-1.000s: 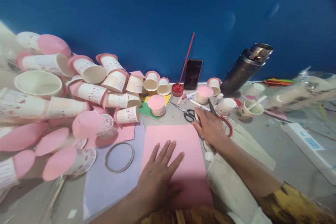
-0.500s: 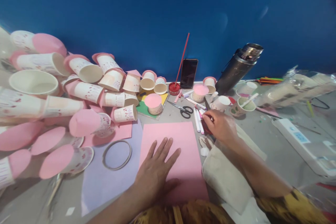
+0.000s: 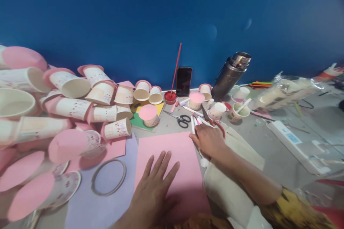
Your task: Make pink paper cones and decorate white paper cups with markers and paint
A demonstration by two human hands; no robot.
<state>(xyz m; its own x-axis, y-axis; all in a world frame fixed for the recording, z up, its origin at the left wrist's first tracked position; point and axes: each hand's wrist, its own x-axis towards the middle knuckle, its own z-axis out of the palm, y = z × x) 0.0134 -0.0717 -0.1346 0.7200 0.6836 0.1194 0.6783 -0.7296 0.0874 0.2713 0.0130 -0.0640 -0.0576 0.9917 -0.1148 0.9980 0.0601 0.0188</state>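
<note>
My left hand lies open and flat, fingers spread, on a pink sheet of paper in front of me. At the sheet's right edge, my right hand rests with its fingers curled down over a few white and pink markers. What those fingers hold is hidden. Red-handled scissors peek out just behind that hand. Black-handled scissors lie a little farther back.
A heap of paper cups with pink lids fills the left. A metal ring lies on a lilac sheet. At the blue wall stand a phone, a red pot with a stick and a steel flask. A power strip lies right.
My right hand reached toward the scissors and markers, then drew back to the pink sheet's right edge. The left hand stayed flat. The view shifted right and down.
</note>
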